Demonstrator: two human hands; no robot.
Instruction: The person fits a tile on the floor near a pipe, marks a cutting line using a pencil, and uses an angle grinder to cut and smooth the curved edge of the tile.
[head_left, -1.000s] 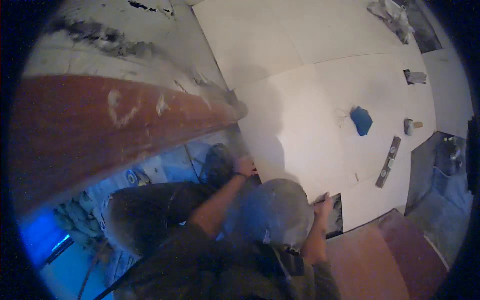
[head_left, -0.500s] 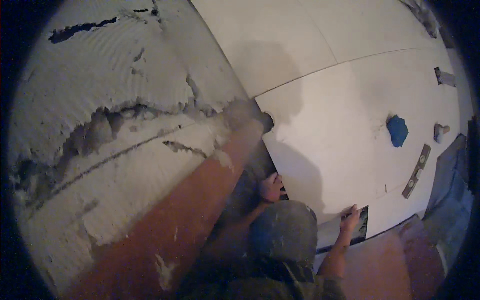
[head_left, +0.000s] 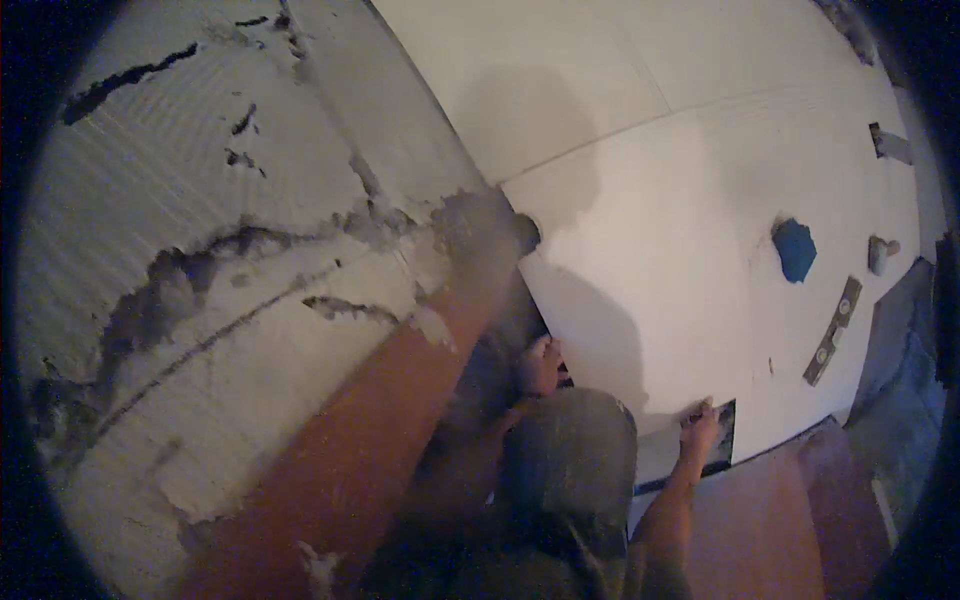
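Note:
A large white tile (head_left: pixel 660 260) lies in front of me, with a round notch in its left edge and a rectangular cut-out at its near edge. My left hand (head_left: pixel 543 365) is at the tile's left edge beside my knee, its fingers curled against that edge. At the cut-out, my right hand (head_left: pixel 702 428) has its fingers hooked over the tile's edge. Grey surface shows inside the cut-out. Undersides of both hands' fingers are hidden.
Further white tiles (head_left: pixel 560 60) adjoin it beyond a thin joint. On the right lie a blue cloth or sponge (head_left: pixel 795 250), a spirit level (head_left: pixel 833 332) and a small pale object (head_left: pixel 880 254). Rough, ridged mortar (head_left: pixel 200 180) and a reddish-brown strip (head_left: pixel 340 440) lie left.
The view has shifted slightly, so things sit a little higher in it. Both hands stay at the same tile edges; the right fingers look more curled.

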